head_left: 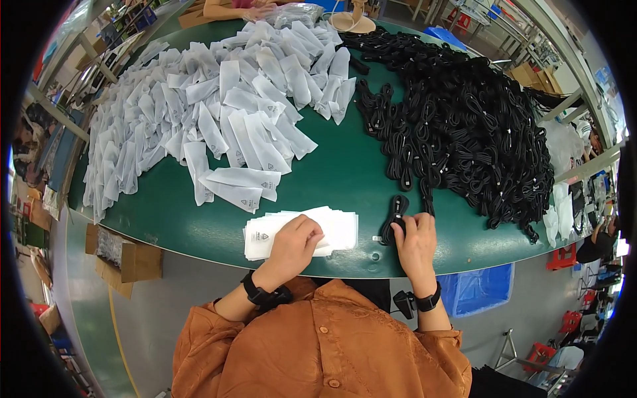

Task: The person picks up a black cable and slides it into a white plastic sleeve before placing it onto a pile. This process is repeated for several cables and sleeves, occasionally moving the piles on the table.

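My left hand rests over a stack of flat white plastic bags near the table's front edge. Its thumb and fingers are pinched together at the top bag. To the right, my right hand is closed with its fingertips on a coiled black cable, which lies on the green table. My thumb is against the near end of that coil. Just beyond these fingers, another black coil hangs off the large pile of coiled black cables.
A heap of filled white bags covers the table's left and far side. The green table has a curved front edge. Below it stand a blue bin and an open cardboard box. Another person's arm shows at the far edge.
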Motion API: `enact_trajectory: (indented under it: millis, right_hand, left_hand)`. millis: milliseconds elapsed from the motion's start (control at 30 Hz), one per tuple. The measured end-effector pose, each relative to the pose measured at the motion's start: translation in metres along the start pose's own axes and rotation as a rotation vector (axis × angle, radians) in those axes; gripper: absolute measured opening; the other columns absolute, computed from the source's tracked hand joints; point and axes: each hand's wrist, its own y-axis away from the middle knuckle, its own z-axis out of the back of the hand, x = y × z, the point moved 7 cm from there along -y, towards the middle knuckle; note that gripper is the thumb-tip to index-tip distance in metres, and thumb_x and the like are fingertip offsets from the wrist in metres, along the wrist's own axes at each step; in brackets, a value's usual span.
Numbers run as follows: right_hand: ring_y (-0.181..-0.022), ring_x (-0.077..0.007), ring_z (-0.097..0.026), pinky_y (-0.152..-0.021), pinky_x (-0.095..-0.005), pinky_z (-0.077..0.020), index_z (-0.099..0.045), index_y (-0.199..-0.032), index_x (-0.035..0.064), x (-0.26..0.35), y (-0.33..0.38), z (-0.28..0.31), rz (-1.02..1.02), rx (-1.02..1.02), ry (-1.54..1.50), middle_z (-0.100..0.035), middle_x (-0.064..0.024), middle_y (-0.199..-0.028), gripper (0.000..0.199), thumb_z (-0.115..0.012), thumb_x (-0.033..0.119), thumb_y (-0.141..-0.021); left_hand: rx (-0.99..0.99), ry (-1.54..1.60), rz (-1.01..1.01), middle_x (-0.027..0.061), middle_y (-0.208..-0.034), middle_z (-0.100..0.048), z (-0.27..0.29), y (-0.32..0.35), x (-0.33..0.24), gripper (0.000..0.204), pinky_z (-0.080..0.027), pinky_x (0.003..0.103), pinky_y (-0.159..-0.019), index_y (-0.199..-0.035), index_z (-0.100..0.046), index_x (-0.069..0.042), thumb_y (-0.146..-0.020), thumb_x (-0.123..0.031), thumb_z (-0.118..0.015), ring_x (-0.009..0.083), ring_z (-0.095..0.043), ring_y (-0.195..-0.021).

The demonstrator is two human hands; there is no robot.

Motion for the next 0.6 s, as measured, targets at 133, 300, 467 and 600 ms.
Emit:
enact_trajectory:
  millis: [133,300,467,600]
  right_hand:
    - [-0.085,-0.0365,-0.059,-0.071,-0.0450,-0.0488,-0.059,-0.093,-0.0015,0.011,0.003,-0.012,0.047,0.071,-0.189,-0.058,-0.0169,-0.093,0.014,-0.070,0.003,-0.083]
    - [-0.078,-0.0358,-0.061,-0.066,-0.0440,-0.0498,-0.057,-0.097,-0.0015,0.030,0.008,-0.019,0.141,0.172,-0.408,-0.059,-0.0172,-0.097,0.020,-0.070,-0.001,-0.081]
    - [-0.071,-0.0343,-0.062,-0.061,-0.0411,-0.0512,-0.056,-0.102,-0.0011,0.059,0.007,-0.003,0.312,0.210,-0.452,-0.060,-0.0159,-0.098,0.026,-0.071,0.000,-0.081]
    - [-0.071,-0.0328,-0.063,-0.061,-0.0395,-0.0522,-0.057,-0.104,0.0000,0.068,0.013,0.000,0.461,0.273,-0.424,-0.060,-0.0138,-0.096,0.026,-0.072,0.001,-0.082]
  left_hand:
    - [-0.037,0.100,0.088,0.0078,-0.083,-0.059,0.005,0.001,0.005,0.008,-0.046,0.028,-0.063,-0.090,-0.060,0.000,-0.087,0.000,-0.067,0.0176,-0.055,-0.067]
    - [-0.025,0.153,0.116,0.0057,-0.082,-0.059,0.007,-0.002,0.008,0.008,-0.045,0.026,-0.063,-0.091,-0.060,0.000,-0.089,-0.002,-0.068,0.0142,-0.053,-0.068]
    - [-0.026,0.200,0.143,0.0060,-0.082,-0.059,0.008,-0.002,0.012,0.008,-0.045,0.027,-0.063,-0.092,-0.060,0.000,-0.090,-0.002,-0.067,0.0147,-0.053,-0.069]
    - [-0.043,0.200,0.126,0.0087,-0.084,-0.058,0.009,-0.004,0.010,0.007,-0.046,0.029,-0.063,-0.091,-0.060,0.000,-0.089,-0.001,-0.067,0.0189,-0.055,-0.068]
